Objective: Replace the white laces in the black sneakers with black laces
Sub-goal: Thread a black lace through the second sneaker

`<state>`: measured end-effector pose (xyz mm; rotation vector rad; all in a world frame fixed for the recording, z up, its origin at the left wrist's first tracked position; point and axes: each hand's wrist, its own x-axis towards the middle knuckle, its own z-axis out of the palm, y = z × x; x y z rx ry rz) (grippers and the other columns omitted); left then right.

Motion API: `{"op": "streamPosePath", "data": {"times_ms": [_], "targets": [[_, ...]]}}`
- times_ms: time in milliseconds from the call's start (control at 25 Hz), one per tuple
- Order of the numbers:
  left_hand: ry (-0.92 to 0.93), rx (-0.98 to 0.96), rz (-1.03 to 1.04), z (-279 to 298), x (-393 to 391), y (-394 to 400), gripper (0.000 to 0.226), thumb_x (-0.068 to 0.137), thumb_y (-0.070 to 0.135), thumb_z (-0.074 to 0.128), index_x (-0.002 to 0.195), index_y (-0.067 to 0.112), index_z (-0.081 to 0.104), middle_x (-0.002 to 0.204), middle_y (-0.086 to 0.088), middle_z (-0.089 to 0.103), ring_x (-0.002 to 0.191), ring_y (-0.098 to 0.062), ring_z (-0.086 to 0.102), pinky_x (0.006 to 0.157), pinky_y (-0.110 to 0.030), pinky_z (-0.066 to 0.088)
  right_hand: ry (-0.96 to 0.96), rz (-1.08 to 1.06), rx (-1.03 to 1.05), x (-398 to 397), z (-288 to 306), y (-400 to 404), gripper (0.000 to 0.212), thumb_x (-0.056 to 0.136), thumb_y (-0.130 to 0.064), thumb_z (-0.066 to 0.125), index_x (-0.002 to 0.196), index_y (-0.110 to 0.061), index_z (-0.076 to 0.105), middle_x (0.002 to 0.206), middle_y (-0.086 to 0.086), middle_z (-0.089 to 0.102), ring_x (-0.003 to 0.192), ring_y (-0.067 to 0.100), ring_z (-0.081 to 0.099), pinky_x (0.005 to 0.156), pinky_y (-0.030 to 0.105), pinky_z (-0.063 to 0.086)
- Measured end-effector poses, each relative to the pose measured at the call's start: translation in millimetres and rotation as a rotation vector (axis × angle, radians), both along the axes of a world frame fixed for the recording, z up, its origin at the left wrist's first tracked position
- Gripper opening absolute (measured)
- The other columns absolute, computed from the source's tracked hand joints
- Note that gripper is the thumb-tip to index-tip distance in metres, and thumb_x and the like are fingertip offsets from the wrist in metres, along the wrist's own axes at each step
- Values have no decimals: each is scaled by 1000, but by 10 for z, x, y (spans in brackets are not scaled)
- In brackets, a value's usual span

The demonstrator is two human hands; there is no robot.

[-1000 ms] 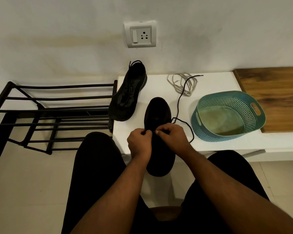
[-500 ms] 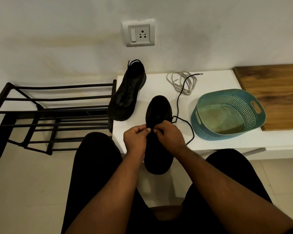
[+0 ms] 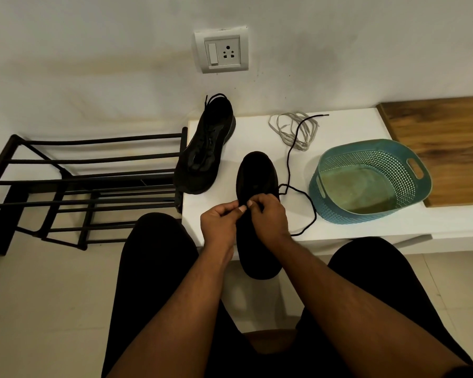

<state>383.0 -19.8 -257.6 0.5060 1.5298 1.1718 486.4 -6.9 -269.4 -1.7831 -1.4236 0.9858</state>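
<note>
A black sneaker (image 3: 257,175) lies toe-away on the white bench (image 3: 366,227), its heel hanging over the front edge. My left hand (image 3: 221,221) and my right hand (image 3: 269,216) meet over its middle, fingertips pinched together on the black lace (image 3: 288,162). That lace runs from the shoe's right side, loops on the bench and trails back to the pile of white laces (image 3: 295,129). A second black sneaker (image 3: 205,148) with black lacing lies at the bench's back left. The eyelets under my hands are hidden.
A teal perforated basket (image 3: 372,159) stands on the bench to the right of the shoe. A wooden board (image 3: 443,137) lies beyond it. A black metal shoe rack (image 3: 79,186) stands on the floor to the left. My knees sit below the bench edge.
My hands have moved slightly up the shoe and drawn closer, fingertips now touching. The loose lace loop at the right has shifted a little.
</note>
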Motion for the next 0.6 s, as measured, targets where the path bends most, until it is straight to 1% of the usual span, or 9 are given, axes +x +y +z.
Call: {"op": "streamPosePath", "data": {"times_ms": [160, 280, 360, 440, 520, 600], "targets": [[6, -5, 47, -3, 29, -40, 19, 79, -2, 74, 97, 5, 73, 93, -10, 74, 89, -24, 72, 82, -30, 59, -104, 150, 28, 83, -12, -8, 14, 96, -16, 51, 97, -10, 65, 95, -1, 52, 85, 13, 53, 75, 24, 41], [42, 11, 48, -18, 57, -50, 20, 81, 0, 74, 100, 6, 74, 93, -7, 75, 90, -21, 72, 85, -32, 58, -89, 127, 3, 62, -23, 15, 15, 96, -16, 50, 96, -11, 65, 97, 0, 54, 86, 13, 53, 76, 24, 41], [52, 25, 30, -31, 61, -64, 20, 82, 2, 73, 100, 7, 74, 94, -6, 75, 91, -20, 71, 87, -32, 57, -36, 71, -21, 12, -40, 15, 17, 96, -14, 49, 98, -10, 65, 100, 3, 57, 88, 14, 54, 79, 25, 44], [69, 19, 31, -42, 69, -74, 18, 84, 3, 71, 100, 10, 74, 94, -5, 75, 91, -18, 71, 88, -33, 57, 26, -3, -59, -31, -68, 5, 17, 95, -13, 48, 97, -10, 65, 100, 6, 60, 90, 17, 57, 83, 30, 48], [43, 7, 69, -54, 88, -66, 16, 86, 4, 69, 99, 12, 74, 95, -6, 75, 91, -20, 71, 87, -34, 57, 143, -88, -95, -48, -89, -9, 15, 95, -13, 49, 94, -11, 64, 97, 6, 63, 89, 18, 60, 83, 33, 51], [28, 1, 73, -39, 107, -32, 15, 88, 9, 68, 101, 12, 75, 95, -5, 75, 91, -19, 71, 86, -32, 57, 287, -159, -126, -69, -68, -24, 16, 96, -14, 49, 91, -12, 63, 90, 5, 65, 86, 18, 62, 81, 34, 53]]}}
